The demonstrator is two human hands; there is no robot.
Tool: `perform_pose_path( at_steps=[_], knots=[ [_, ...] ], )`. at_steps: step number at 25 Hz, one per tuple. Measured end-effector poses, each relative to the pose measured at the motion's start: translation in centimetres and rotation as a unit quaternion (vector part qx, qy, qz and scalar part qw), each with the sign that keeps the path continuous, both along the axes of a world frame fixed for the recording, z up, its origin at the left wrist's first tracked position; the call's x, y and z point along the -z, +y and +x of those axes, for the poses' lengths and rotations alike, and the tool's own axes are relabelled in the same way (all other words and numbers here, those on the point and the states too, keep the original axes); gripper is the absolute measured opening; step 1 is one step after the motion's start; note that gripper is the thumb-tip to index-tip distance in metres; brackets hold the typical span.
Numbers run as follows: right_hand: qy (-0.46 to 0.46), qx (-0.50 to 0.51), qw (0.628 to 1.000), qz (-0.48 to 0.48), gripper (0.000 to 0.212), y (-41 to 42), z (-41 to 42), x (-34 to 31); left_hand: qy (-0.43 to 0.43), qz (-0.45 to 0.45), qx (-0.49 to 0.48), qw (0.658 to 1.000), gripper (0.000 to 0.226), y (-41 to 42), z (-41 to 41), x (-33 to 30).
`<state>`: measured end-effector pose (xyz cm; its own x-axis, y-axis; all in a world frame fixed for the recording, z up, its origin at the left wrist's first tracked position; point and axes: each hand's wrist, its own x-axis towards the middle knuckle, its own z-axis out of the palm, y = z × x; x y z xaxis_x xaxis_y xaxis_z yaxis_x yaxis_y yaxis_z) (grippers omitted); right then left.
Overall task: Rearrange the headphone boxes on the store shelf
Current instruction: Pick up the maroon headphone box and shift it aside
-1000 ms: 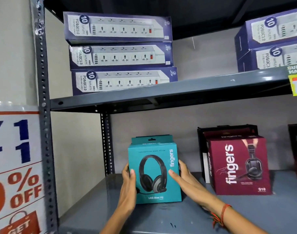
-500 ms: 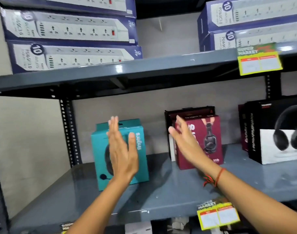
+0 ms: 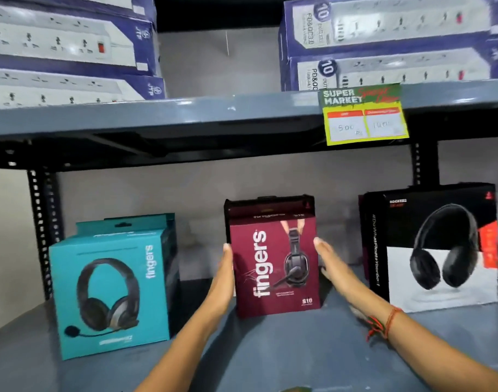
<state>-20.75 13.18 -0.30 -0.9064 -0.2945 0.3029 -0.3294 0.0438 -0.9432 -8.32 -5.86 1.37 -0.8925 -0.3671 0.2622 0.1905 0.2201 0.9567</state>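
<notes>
A maroon "fingers" headphone box [image 3: 273, 267] stands in the middle of the grey shelf [image 3: 284, 352], with a dark box close behind it. My left hand [image 3: 223, 278] lies flat against its left side and my right hand [image 3: 331, 267] against its right side, so both hands clasp it. A teal "fingers" headphone box [image 3: 109, 292] stands free at the left, with another teal box behind it. A black and white headphone box [image 3: 437, 247] stands at the right.
The upper shelf [image 3: 185, 114] overhangs close above, loaded with blue power-strip boxes [image 3: 383, 43] on both sides. A yellow-green price tag [image 3: 365, 114] hangs from its edge. A perforated shelf post [image 3: 42, 236] stands at the back left.
Both hands let go of the teal box and moved right onto the maroon box. The view swung right and closer, bringing the black and white box into sight.
</notes>
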Motion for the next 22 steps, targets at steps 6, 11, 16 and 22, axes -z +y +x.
perform_pose_path(
  at_steps=[6,11,16,22],
  knots=[
    [0.054,-0.029,0.996,0.063,0.102,2.2,-0.1,-3.6,0.002,-0.044,-0.153,0.987,0.104,1.0,0.5,-2.1],
    [0.054,-0.037,0.995,0.082,0.096,3.8,2.0,-5.9,-0.023,-0.116,-0.243,0.963,0.110,1.9,4.8,-4.8],
    [0.089,-0.072,0.991,0.067,0.059,1.2,6.7,-5.7,-0.033,-0.155,-0.306,0.939,0.094,2.4,9.9,-3.9],
    [0.098,-0.168,0.978,0.078,0.063,-5.6,13.8,-3.1,-0.002,-0.141,-0.425,0.894,0.080,-1.5,16.2,-0.5]
  ],
)
